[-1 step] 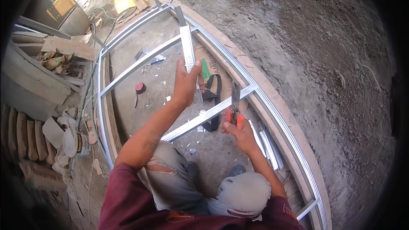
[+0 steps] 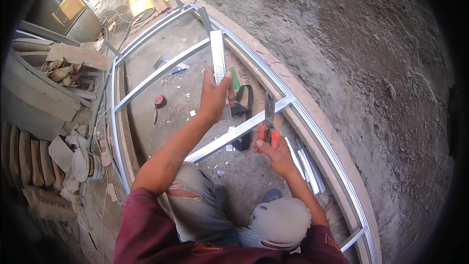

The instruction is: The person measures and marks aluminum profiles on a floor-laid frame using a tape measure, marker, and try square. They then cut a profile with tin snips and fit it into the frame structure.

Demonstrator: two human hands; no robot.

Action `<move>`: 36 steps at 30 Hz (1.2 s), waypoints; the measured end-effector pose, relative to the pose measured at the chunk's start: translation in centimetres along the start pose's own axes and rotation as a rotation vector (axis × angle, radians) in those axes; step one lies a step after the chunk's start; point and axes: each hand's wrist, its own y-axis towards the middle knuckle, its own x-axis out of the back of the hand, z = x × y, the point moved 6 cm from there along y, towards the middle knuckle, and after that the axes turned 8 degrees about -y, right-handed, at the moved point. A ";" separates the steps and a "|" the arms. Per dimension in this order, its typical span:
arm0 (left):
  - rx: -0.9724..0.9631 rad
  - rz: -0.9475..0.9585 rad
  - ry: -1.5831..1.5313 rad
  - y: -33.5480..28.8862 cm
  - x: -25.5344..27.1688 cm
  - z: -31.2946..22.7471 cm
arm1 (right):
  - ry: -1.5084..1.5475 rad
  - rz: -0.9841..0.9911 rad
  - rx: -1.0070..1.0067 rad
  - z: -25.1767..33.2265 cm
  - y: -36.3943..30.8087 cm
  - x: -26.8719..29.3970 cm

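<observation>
— What do the hands hold?
— The left hand (image 2: pixel 213 99) grips a metal strip (image 2: pixel 218 56) over the floor frame (image 2: pixel 161 72); the right hand (image 2: pixel 273 149) is closed on orange-handled snips (image 2: pixel 268 122).
— How will the strip handle?
— Probably light, thin, springy, sharp-edged; best gripped by its flat faces.

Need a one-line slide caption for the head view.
Left hand grips a short metal channel; right hand holds red-handled snips over a metal frame.
</observation>
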 end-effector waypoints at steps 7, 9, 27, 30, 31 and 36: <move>0.055 -0.030 -0.375 1.0 -0.3 0.0 | -0.091 -0.020 -0.096 -1.1 -0.3 1.7; 0.070 -0.142 -0.475 2.0 1.0 0.6 | -0.123 0.035 -0.100 -2.2 -0.5 0.8; 0.198 -0.122 -0.621 2.0 1.7 1.6 | -0.245 0.198 -0.171 -5.2 -0.9 -1.8; 0.149 -0.079 -0.588 1.1 0.6 0.4 | -0.294 0.151 -0.140 -5.0 -1.3 -1.8; 0.144 -0.065 -0.587 0.8 0.2 0.0 | -0.314 0.131 -0.134 -4.8 -1.4 -1.7; 0.132 0.092 -0.565 0.7 0.2 -0.9 | -0.473 0.133 -0.112 -2.9 -2.0 -1.5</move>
